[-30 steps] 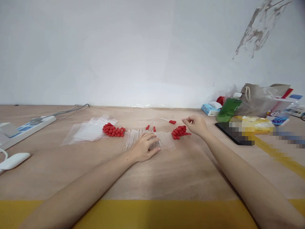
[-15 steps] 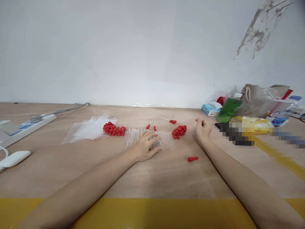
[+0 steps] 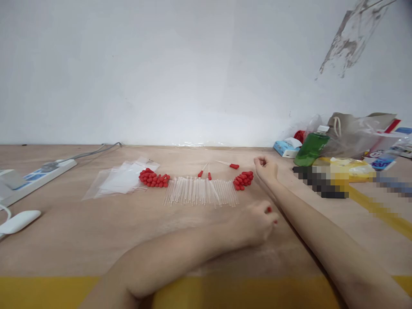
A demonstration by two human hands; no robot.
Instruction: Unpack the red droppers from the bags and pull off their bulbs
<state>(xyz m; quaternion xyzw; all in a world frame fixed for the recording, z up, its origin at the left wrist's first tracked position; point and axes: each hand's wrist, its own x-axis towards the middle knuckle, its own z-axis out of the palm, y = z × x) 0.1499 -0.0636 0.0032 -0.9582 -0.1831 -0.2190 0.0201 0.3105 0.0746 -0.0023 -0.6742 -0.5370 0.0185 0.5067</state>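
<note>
My left hand (image 3: pixel 255 223) lies on the wooden table in front of the row of clear glass tubes (image 3: pixel 201 191), its fingers curled around a single red rubber bulb (image 3: pixel 269 210). My right hand (image 3: pixel 265 168) rests farther back, loosely closed, just right of a small pile of red bulbs (image 3: pixel 243 179). A second pile of red bulbs (image 3: pixel 153 177) sits at the tubes' left end. Three assembled droppers with red bulbs (image 3: pixel 231 165) lie behind the tubes.
Clear plastic bags (image 3: pixel 120 177) lie left of the bulbs. A power strip (image 3: pixel 38 175) and a white device (image 3: pixel 19 220) are at far left. A green bottle (image 3: pixel 310 146), a tissue pack, bags and a dark flat object crowd the right. A yellow strip runs along the near edge.
My left hand left the glass tubes and moved right and nearer, closing over the lone red bulb that had dropped onto the table. My right hand shifted slightly back and left.
</note>
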